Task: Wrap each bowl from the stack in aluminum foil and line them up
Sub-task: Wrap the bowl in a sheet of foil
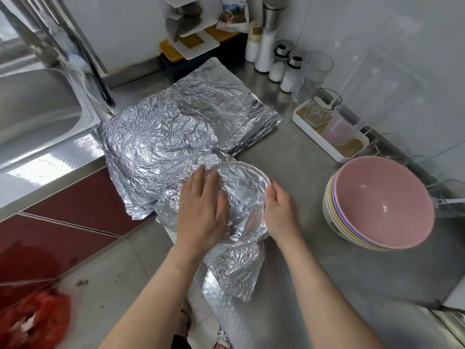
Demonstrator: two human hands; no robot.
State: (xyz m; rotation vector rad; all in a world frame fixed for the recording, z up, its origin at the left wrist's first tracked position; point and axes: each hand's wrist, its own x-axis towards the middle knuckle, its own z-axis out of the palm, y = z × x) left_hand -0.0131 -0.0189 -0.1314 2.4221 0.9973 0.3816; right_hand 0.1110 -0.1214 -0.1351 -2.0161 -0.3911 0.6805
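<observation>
Home kitchen: steel sink (pixel 37 107), counter (pixel 314 235) w/ spice shakers (pixel 284 64).

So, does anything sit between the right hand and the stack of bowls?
Nothing visible does. Only counter surface lies between the right hand, at the foil-covered bowl's rim, and the stack of bowls further right.

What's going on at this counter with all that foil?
A person is wrapping a bowl in aluminum foil at the front edge of the counter. The left hand presses the foil flat over its top, while the right hand rests against its right side. A pile of foil sheets lies behind, and a stack of unwrapped bowls, pink on top, waits to the right.
</observation>
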